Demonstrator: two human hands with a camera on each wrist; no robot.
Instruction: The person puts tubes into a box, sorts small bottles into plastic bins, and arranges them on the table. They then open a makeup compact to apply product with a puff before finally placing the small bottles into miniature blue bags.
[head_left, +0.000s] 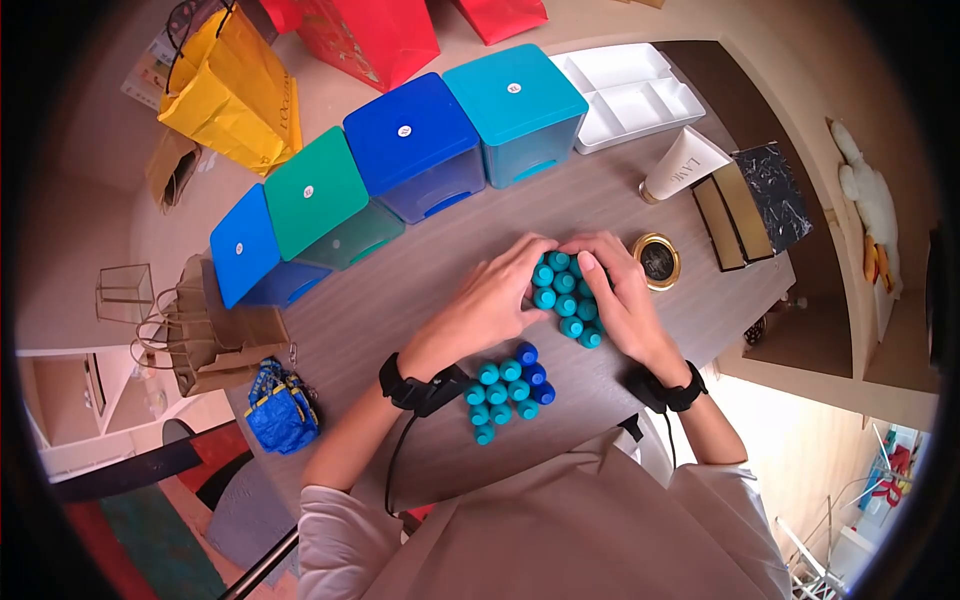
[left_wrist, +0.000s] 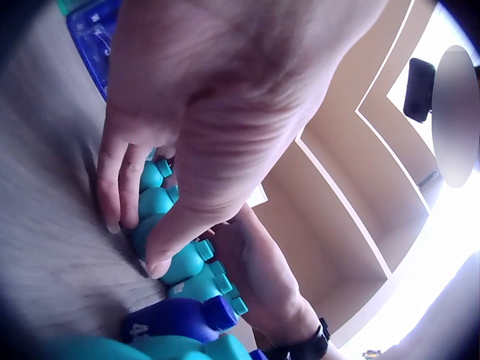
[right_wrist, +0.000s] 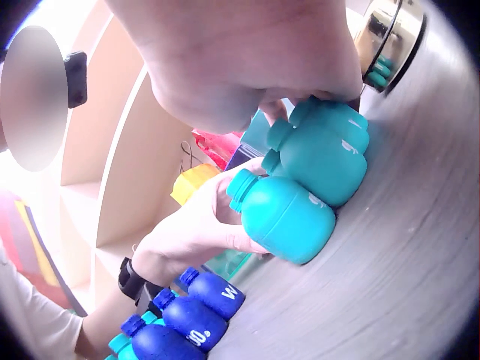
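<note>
Teal bottles (head_left: 565, 284) stand in a tight cluster between two hands. The left hand (head_left: 490, 300) holds the cluster's left side, its thumb (left_wrist: 159, 264) and fingers on either side of some bottles. Around the far and right sides curls the right hand (head_left: 625, 300), thumb across the top; some of its fingertips are hidden. In the right wrist view, teal bottles (right_wrist: 289, 219) stand below the right palm (right_wrist: 255, 60). Nearer the body is a second group of teal bottles (head_left: 497, 393), with several dark blue bottles (head_left: 536, 374) along its right side.
Four lidded boxes, blue (head_left: 240, 250), green (head_left: 315, 190), dark blue (head_left: 408, 130) and turquoise (head_left: 515, 95), line the far side. A white tray (head_left: 630, 105), cream tube (head_left: 685, 163), round gold-rimmed object (head_left: 656, 261) and black-and-gold box (head_left: 735, 215) are right. Bags stand left.
</note>
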